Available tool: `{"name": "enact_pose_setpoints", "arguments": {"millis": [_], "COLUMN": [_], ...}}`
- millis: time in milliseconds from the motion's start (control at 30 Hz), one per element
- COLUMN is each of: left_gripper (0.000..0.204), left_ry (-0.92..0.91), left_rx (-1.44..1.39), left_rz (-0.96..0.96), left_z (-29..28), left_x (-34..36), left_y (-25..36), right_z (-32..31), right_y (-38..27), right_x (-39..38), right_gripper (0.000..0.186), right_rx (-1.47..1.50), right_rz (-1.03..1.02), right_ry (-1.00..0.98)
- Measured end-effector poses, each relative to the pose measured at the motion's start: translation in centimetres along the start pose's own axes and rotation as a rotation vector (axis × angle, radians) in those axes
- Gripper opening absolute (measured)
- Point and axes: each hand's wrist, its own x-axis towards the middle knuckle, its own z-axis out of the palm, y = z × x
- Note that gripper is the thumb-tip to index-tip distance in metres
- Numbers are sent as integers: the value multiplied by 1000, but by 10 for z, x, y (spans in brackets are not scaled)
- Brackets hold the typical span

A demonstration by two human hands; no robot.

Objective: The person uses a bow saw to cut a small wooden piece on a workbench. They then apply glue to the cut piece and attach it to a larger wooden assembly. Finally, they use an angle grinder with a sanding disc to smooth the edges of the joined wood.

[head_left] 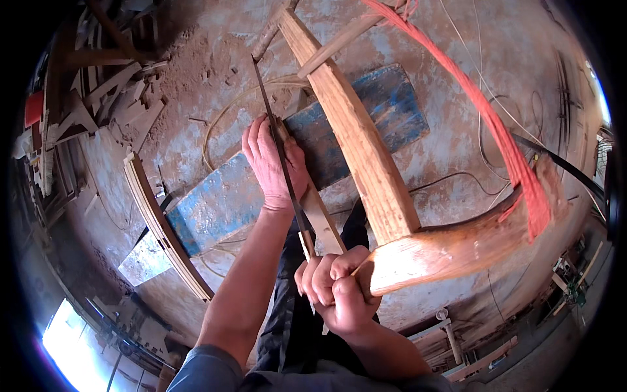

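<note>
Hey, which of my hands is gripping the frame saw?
Your right hand, closed around the near end of the frame saw; your left hand instead rests on the wooden strip.

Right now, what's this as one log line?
left hand: on wood strip | right hand: gripping saw | blade: across view of left hand | blue board: below left hand | red cord: on saw

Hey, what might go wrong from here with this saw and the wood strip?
The left hand sits right beside the saw blade, so a slip could cut it. No clamp shows on the wood strip, so it might shift. The right hand grips one end while the wooden frame spreads to the right, so its weight may tilt the blade.
</note>
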Motion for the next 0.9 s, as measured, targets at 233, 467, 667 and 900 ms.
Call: {"name": "enact_pose_setpoints", "arguments": {"millis": [233, 467, 667, 900], "left_gripper": [56, 58, 56, 56], "left_ry": [-5, -6, -6, -1], "left_rx": [28, -37, 3, 1], "left_rz": [-12, 8, -9, 1], "left_z": [4, 2, 4, 4], "left_x": [1, -1, 2, 0], "left_y": [-6, -4, -6, -7], "right_z": [0, 6, -1, 1], "right_y": [11, 9, 6, 20], "right_x": [9, 30, 6, 19], "right_gripper": [7, 5, 12, 14], "right_rx": [46, -88, -10, -54], "right_rz": [36, 17, -5, 53], "right_ry": [86, 119, 19, 122]}}
